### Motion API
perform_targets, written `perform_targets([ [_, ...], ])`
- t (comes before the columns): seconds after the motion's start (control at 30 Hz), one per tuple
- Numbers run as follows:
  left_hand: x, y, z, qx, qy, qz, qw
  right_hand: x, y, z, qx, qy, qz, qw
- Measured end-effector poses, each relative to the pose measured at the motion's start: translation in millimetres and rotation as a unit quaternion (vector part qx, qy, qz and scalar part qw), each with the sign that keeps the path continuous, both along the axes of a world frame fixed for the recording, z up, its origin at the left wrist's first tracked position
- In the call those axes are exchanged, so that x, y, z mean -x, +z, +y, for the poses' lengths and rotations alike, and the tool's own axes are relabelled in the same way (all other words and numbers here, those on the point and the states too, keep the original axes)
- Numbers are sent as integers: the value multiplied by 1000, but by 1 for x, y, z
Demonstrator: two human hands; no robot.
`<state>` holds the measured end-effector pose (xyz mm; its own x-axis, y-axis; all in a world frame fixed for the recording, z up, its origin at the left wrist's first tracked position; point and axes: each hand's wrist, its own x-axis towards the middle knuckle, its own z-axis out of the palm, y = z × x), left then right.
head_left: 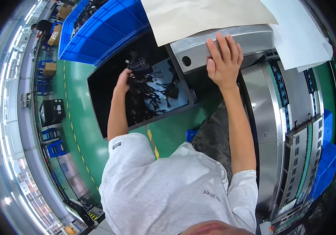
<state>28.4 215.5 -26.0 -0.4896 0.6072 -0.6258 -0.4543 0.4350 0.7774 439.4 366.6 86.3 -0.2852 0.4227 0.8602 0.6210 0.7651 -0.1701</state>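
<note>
My left hand (123, 81) reaches into a large black bin (102, 88) and has its fingers closed on a bundled black power adapter (141, 68) with its cord. Part of the grip is hidden by the dark bundle. Below it, a heap of black cables and adapters (152, 94) lies on the bin's pale blue bottom. My right hand (225, 64) rests on a silver metal housing (191, 45) with a round hole, its fingers stretched out and nothing held.
A blue crate (97, 43) with dark cables stands beyond the bin. Brown paper (207, 15) and a white sheet (297, 35) overlie the metal housing. On the right runs a metal conveyor machine (264, 129). Green floor (78, 86) with a yellow-black line lies left.
</note>
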Motion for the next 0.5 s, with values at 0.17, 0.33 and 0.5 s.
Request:
perform_targets([
  [0.17, -25, 98, -22, -140, 109, 19, 984, -4, 4, -7, 30, 7, -13, 999],
  [0.33, -67, 119, -54, -238, 132, 417, 867, -13, 12, -17, 63, 15, -22, 998],
  [0.5, -108, 132, -79, -289, 118, 517, 797, -16, 41, -31, 112, 55, -41, 991],
])
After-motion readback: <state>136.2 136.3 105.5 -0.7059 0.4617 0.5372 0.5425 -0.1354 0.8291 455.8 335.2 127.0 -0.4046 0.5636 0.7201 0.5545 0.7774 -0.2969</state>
